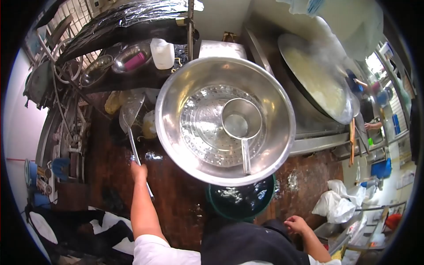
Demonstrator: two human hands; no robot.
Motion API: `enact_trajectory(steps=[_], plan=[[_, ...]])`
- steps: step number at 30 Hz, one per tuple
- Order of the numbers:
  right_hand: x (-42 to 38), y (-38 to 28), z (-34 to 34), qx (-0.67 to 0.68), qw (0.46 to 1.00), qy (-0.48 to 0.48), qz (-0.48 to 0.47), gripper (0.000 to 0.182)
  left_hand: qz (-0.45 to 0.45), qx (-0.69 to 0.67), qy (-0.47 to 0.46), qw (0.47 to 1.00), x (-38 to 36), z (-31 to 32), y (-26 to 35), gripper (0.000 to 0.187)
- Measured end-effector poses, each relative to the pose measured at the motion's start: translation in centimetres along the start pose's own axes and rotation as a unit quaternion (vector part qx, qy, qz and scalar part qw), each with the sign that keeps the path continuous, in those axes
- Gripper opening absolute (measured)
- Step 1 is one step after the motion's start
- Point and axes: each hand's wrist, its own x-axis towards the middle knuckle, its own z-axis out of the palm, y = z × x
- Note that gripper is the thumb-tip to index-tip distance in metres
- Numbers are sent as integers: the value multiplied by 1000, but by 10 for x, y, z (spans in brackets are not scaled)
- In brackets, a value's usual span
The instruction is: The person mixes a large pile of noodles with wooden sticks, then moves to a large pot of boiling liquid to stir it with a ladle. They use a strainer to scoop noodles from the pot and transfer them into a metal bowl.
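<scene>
My left hand [139,171] is closed around the long metal handle of a skimmer [132,110], whose wide round head points away from me over the floor. My right hand [297,224] hangs low beside my dark apron [247,243], fingers loosely curled and apart, with nothing visible in them. Ahead of me, between the two hands, stands a large steel basin [170,145]. A metal dipper [240,108] with a straight handle lies inside it, on the dimpled, wet-looking bottom. Below the basin's near rim sits a dark green tub [240,198] of liquid, partly hidden.
A huge wok [313,79] of pale, steaming contents sits at the right. Steel bowls [132,57] and a white jug [162,54] stand on the left shelf. White bags [338,201] lie at the right. The brown floor [185,212] looks wet. Another person's arm [373,126] shows far right.
</scene>
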Motion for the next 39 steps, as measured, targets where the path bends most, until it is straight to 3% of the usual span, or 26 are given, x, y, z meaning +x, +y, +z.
enact_trajectory(steps=[2,3,4,5,6,8,12,13,15,18,20,22,24,26,28,30,32,33,34,35,36,38,39], plan=[[2,8,4,-3,1000,-22,13,26,23,-38,11,999,-10,-9,6,27],[3,13,3,-2,1000,-16,10,26,-43,-207,-74,975,-20,-15,7,22],[5,16,0,0,1000,-18,7,26,-106,-367,-156,911,-41,-29,22,17],[9,20,-4,7,1000,-20,0,25,-125,-465,-152,863,-69,-43,41,13],[12,22,-7,14,1000,-23,-7,25,-121,-466,-148,864,-84,-53,45,13],[17,24,-11,7,999,-17,-28,25,-114,-612,-194,758,-115,-69,47,14],[25,26,-27,-1,997,-10,-70,28,-30,-716,-237,655,-195,-96,75,15],[25,25,-28,7,997,-23,-74,31,-25,-717,-236,655,-216,-99,88,15],[29,24,-32,-10,993,-39,-108,33,20,-745,-290,601,-263,-98,115,16],[22,16,-40,-17,980,-87,-179,39,60,-717,-338,607,-340,-78,158,16],[2,5,-57,2,950,-131,-282,40,70,-685,-365,627,-399,-51,188,17],[4,12,-68,45,900,-171,-398,43,83,-669,-425,604,-455,-12,214,19],[-13,7,-96,-5,863,-187,-470,41,93,-638,-495,582,-523,23,247,20],[-4,14,-109,154,829,-314,-437,41,140,-604,-546,564,-573,65,271,21],[-24,20,-146,310,787,-417,-333,30,158,-533,-639,532,-609,91,294,19],[-26,37,-176,258,822,-398,-316,25,210,-467,-706,488,-644,110,322,22],[-41,51,-205,261,862,-244,-359,28,227,-390,-741,497,-663,128,349,38],[-35,62,-215,253,876,-157,-380,28,337,-300,-735,507,-660,146,359,60],[-3,79,-212,256,858,-57,-442,26,369,-241,-733,518,-664,154,362,74],[18,92,-219,192,861,92,-461,25,392,-185,-710,555,-668,157,365,74],[6,94,-241,124,890,164,-408,27,410,-126,-688,586,-670,159,362,74],[12,105,-267,49,891,262,-367,30,371,-125,-691,607,-667,178,337,69],[25,113,-277,-11,880,303,-365,30,284,-130,-712,629,-661,197,311,65]])
